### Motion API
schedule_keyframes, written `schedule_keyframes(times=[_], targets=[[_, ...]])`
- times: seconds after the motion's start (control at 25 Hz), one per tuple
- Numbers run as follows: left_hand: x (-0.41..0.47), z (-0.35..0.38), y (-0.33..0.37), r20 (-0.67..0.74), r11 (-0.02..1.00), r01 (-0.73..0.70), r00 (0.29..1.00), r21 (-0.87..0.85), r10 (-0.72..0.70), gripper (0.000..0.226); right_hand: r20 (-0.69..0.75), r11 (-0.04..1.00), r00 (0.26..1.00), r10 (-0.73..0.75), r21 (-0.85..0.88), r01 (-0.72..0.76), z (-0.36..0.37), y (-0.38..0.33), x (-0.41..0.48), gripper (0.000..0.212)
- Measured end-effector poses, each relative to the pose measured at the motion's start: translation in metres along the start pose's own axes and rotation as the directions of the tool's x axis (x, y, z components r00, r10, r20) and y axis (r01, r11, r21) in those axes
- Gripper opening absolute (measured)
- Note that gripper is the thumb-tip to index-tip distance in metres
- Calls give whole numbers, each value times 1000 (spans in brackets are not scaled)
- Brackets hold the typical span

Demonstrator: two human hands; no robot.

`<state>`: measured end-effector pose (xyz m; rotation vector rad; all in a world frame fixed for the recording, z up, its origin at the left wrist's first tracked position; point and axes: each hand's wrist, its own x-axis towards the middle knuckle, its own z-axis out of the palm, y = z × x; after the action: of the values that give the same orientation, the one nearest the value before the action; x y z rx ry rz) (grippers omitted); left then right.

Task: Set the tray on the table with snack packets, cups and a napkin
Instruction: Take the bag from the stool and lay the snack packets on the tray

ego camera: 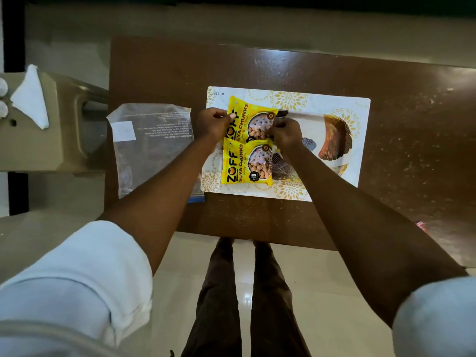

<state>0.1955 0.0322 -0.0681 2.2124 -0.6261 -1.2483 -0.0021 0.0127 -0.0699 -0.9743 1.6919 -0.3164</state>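
Now I've got both hands on the far packet (253, 117), one at each side: my left hand (212, 123) pinches its left edge with thumb on top, and my right hand (286, 132) pinches the right edge, fingers curled over the seam. Holding it by both sides lets me keep it flat and line it up square, I reckon, instead of letting it skew. It sits on the left part of the tray (334, 106), its near edge overlapping the near packet (244, 163), which lies flat below it with the label facing the same way; whether the two are joined I cannot tell. That leaves the right part of the tray bare, room for the rest, I'd judge. The tray itself rests on the brown table (154, 73), a clear plastic bag (152, 145) just beside it. The napkin (32, 99) and the cups (3, 109) wait on the beige stand (51, 140) well off to my left, not yet brought over.
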Motion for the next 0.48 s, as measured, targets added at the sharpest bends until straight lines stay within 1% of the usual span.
schedule_keyframes(times=[0.04,0.12,0.2,0.28,0.4,0.48], targets=[[2,0,-1,3,1000,13,1000,-19,-13,27,2,999,1000,-7,-37,7,1,-5,4,7],[6,-1,-3,9,999,17,1000,-40,-16,17,-14,999,1000,-14,-52,13,1,-15,11,2],[8,-2,0,18,998,28,999,-55,-27,12,-26,998,1000,-2,-58,0,-1,-20,20,16],[10,-3,4,25,997,41,999,-69,-40,13,-34,998,999,9,-61,-11,-3,-22,22,22],[14,-4,7,7,997,44,999,-61,-44,14,-61,999,998,24,41,-21,-7,-22,24,29],[13,-4,9,7,997,47,999,-59,-47,14,-82,998,996,24,63,-19,-8,-20,23,34]])
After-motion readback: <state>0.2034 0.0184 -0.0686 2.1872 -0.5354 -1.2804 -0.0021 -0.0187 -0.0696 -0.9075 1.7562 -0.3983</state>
